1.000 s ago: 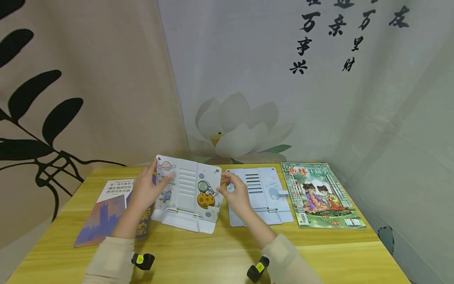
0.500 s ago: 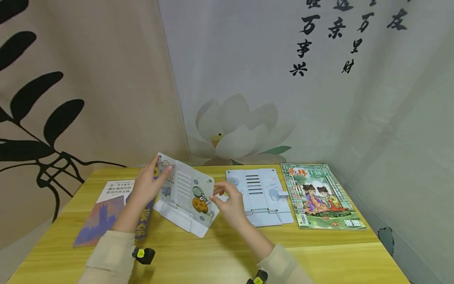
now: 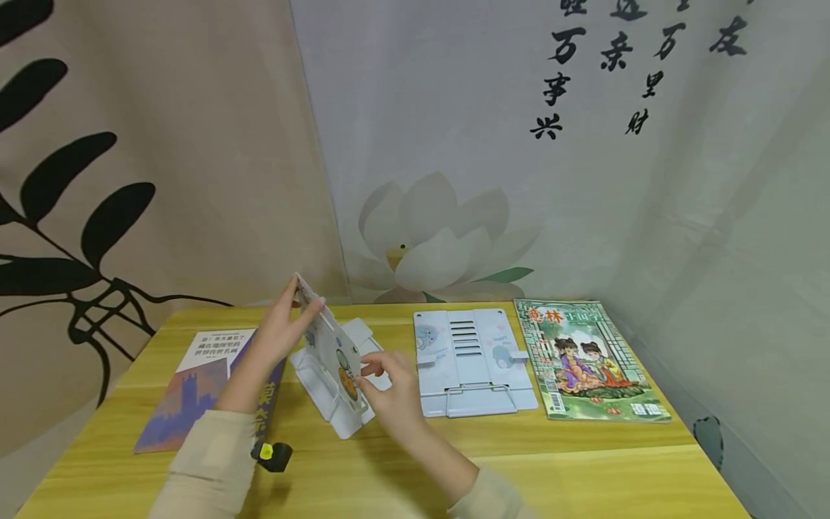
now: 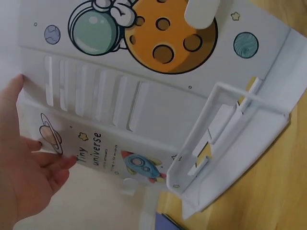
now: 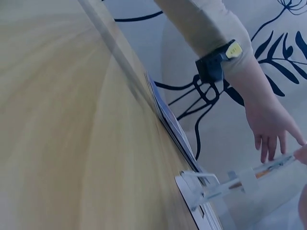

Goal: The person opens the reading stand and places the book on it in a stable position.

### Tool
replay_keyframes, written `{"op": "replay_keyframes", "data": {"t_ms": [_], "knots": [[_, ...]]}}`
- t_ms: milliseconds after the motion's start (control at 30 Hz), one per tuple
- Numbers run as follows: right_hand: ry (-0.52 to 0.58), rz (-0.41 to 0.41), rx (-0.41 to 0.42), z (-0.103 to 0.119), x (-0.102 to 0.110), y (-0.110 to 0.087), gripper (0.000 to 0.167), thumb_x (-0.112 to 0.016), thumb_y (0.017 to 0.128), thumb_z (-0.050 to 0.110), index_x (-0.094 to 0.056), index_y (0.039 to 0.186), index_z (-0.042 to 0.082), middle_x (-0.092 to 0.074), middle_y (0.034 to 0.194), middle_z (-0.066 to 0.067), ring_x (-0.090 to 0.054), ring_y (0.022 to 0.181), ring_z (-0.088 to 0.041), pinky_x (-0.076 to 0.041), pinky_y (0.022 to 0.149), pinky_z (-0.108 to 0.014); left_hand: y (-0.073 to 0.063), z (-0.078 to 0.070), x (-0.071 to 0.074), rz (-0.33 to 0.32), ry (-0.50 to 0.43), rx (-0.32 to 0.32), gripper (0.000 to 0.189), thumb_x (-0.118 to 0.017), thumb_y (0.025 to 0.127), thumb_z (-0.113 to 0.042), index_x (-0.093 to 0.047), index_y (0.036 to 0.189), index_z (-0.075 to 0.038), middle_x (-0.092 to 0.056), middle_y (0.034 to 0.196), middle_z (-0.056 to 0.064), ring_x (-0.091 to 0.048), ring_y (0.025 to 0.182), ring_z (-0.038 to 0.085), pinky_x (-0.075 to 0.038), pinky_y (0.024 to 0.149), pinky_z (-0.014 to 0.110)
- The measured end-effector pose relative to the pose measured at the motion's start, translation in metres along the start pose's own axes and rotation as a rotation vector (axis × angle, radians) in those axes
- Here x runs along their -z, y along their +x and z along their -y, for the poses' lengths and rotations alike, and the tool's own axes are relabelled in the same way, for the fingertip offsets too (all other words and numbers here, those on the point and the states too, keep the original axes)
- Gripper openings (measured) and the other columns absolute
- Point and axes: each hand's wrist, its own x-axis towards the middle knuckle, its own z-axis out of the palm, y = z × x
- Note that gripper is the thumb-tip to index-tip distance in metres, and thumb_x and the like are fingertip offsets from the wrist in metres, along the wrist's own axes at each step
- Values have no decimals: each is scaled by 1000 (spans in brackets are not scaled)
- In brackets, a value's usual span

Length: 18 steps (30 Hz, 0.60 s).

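A white book stand [image 3: 327, 353], printed with "Tiny universe", a rocket and an orange planet, stands tilted and turned sideways near the table's middle. My left hand [image 3: 285, 324] grips its upper left edge, thumb on the printed face and fingers behind. With thumb and forefinger, my right hand [image 3: 392, 389] pinches the stand's right edge. Behind the printed panel, a white support piece [image 3: 363, 335] shows at an angle. In the left wrist view, the wire page holder [image 4: 216, 88] runs along the bottom ledge. The right wrist view catches the stand [image 5: 254, 179] edge-on.
To the right lies a second white book stand [image 3: 467, 364], folded flat. Beside it is a green magazine [image 3: 596, 367] with two cartoon figures. A purple-covered book [image 3: 188, 393] and a dark blue book [image 3: 271, 389] lie at the left, partly under my left arm.
The printed stand has swung round, its right edge coming toward me and its back support coming into view. My right hand has moved left and down with it, uncovering the second stand.
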Motion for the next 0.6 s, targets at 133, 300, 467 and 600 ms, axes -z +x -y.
{"op": "replay_keyframes", "data": {"t_ms": [133,300,467,600], "knots": [[-17,-25,-18,8,-6,-3,34,-82,68,-4,-68,94,12,-67,78,5,-51,73,-12,-43,66,-32,-7,-2,-3,-19,-14,-9,88,-45,94,-60,-3,155,-12,-33,146,27,-37,126,50,-34,96,64],[-27,-44,-66,18,-15,-5,34,-83,68,-4,-68,93,13,-66,78,6,-51,72,-11,-40,67,-26,-20,-9,-11,-57,-56,-76,80,-52,94,-52,-14,155,-17,-37,146,23,-38,126,47,-36,95,62],[-69,-70,-33,23,-26,-9,35,-83,66,-4,-67,93,13,-65,78,6,-53,71,-12,-40,68,-24,-25,-13,-11,-54,-80,-131,68,-58,95,-41,-30,151,-16,-40,143,24,-42,122,47,-40,90,62],[-123,-81,16,28,-33,-10,36,-84,65,-4,-66,93,12,-66,77,6,-54,70,-12,-40,68,-22,-25,-12,-6,-21,-116,-147,62,-61,94,-36,-37,147,-15,-41,142,23,-40,125,44,-38,93,61]]}}
